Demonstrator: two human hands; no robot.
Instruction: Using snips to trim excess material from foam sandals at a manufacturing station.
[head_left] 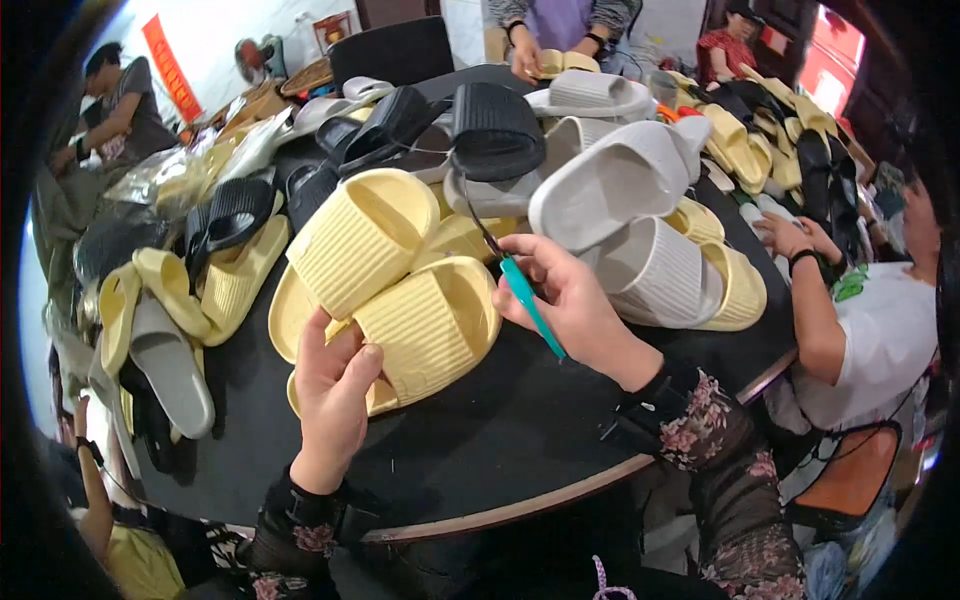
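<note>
My left hand (333, 390) grips the heel end of a pale yellow ribbed slide sandal (425, 325) that lies on the round black table (520, 420). A second yellow sandal (360, 240) rests against it, just behind. My right hand (570, 300) holds small scissors with a teal handle (530, 305); their dark blades point up and away, over the yellow sandals. Both forearms wear dark floral lace sleeves.
White sandals (620, 180), black sandals (495, 130) and more yellow ones are heaped across the table's middle and far side. Grey and yellow sandals (165, 330) hang over the left edge. Other people sit around the table; one person's hands (795, 240) work at the right.
</note>
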